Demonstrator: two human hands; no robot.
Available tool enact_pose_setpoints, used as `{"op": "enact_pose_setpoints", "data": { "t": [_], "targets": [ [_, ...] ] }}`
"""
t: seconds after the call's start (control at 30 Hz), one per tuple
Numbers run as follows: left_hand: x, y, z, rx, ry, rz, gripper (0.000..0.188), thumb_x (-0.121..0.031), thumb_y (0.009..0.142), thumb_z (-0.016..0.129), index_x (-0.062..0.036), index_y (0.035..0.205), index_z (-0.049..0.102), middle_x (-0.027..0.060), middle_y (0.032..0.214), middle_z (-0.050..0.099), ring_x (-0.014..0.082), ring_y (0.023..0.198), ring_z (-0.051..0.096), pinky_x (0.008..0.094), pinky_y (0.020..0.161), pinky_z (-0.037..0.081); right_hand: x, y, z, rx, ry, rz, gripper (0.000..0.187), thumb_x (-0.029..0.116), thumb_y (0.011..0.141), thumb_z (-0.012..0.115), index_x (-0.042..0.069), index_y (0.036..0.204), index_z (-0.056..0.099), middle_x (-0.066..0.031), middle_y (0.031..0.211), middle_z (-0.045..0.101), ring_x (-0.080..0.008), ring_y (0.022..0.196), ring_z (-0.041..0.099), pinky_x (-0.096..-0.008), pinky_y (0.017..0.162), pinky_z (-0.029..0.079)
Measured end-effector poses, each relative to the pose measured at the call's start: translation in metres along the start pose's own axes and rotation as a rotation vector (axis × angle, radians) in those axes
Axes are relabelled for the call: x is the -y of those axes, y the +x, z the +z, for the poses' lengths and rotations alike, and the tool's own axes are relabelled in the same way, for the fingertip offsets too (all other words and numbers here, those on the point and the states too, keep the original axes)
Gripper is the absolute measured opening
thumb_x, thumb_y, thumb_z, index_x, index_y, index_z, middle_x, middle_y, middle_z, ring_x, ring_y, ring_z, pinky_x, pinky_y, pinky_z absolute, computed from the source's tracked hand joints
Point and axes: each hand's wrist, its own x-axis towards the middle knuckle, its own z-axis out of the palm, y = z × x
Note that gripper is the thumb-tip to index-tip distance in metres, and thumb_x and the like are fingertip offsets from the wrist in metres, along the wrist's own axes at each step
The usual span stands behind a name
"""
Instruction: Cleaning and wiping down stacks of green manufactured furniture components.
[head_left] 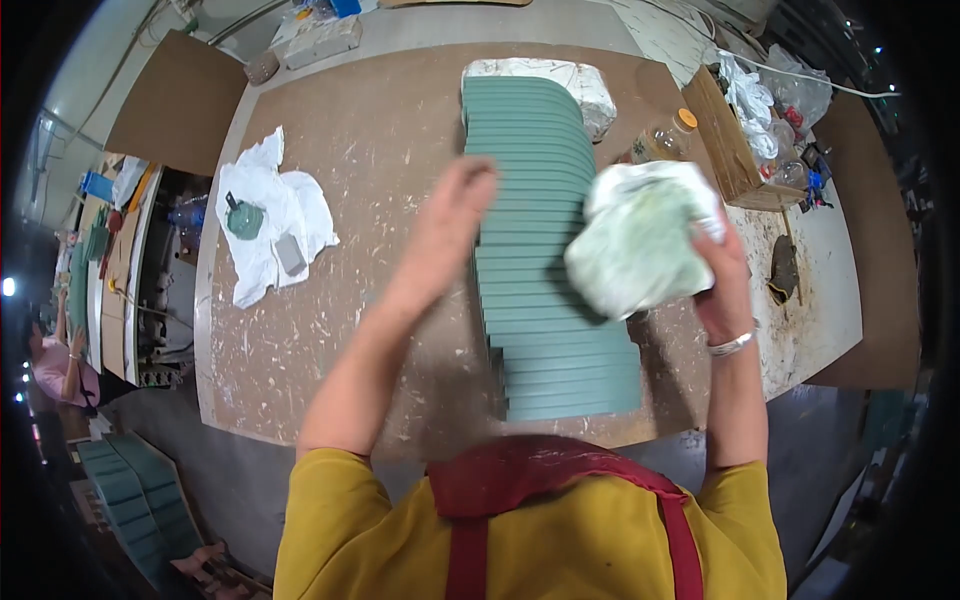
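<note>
A long row of overlapping flat green pieces (555, 262) runs from the far side of the table towards me, fanned like steps. My right hand (722, 265) grips a bunched white cloth (640, 235) with green stains, held above the right edge of the row. The cloth is smeared by motion. At the row's left edge is my left hand (458, 215), its fingers blurred; whether they touch the pieces I cannot tell. A white wrapped block (595, 100) lies behind the far end of the row.
On the brown table (390, 110), a white cloth (310, 215) at the left bears a small green pot (245, 220) and a grey block (290, 255). To the right stand an orange-capped bottle (665, 138) and a cardboard box (735, 150) with plastic bags. Another person (68, 370) is far left.
</note>
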Motion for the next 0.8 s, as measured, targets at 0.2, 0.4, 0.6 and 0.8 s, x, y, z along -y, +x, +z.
{"op": "enact_pose_setpoints", "data": {
  "t": [0.2,0.4,0.6,0.8],
  "targets": [
    [0.048,-0.074,-0.002,-0.07,-0.145,-0.245,0.07,-0.029,0.09,0.053,-0.0028,0.145,0.018,0.013,0.144,0.032,0.026,0.128,0.037,0.0347,0.103,0.032,0.002,-0.011,0.011,-0.034,-0.475,-0.377,0.036,0.015,0.087,0.061,0.001,0.119,0.051,-0.0072,0.106,0.061,-0.0154,0.092,0.059,-0.0282,0.081,0.048],
    [0.066,-0.088,0.044,0.061,-0.127,-0.125,0.092,-0.017,0.082,0.06,-0.0017,0.147,-0.003,0.0192,0.147,0.021,0.0257,0.134,0.025,0.0365,0.11,0.021,-0.033,-0.015,0.051,0.357,-1.24,-0.619,0.036,0.007,0.07,0.068,0.003,0.103,0.055,-0.0122,0.1,0.054,-0.032,0.089,0.058,-0.0395,0.072,0.048],
    [0.067,-0.086,0.043,0.139,-0.266,-0.151,0.078,-0.018,0.084,0.06,0.002,0.143,0.013,0.0151,0.143,0.026,0.0241,0.131,0.028,0.0341,0.109,0.021,-0.056,0.009,0.13,0.572,-1.231,-0.786,0.027,0.006,0.065,0.066,0.005,0.086,0.05,-0.0104,0.09,0.05,-0.0301,0.087,0.056,-0.0398,0.07,0.047],
    [0.061,-0.091,0.044,-0.075,-0.068,-0.062,0.078,-0.023,0.082,0.063,0.0036,0.141,0.02,0.0194,0.14,0.026,0.0296,0.129,0.031,0.0377,0.107,0.026,-0.021,0.037,0.089,0.339,-0.935,-0.599,0.032,0.007,0.081,0.063,-0.002,0.11,0.054,-0.0148,0.104,0.055,-0.029,0.095,0.057,-0.033,0.081,0.047]
  ]
}}
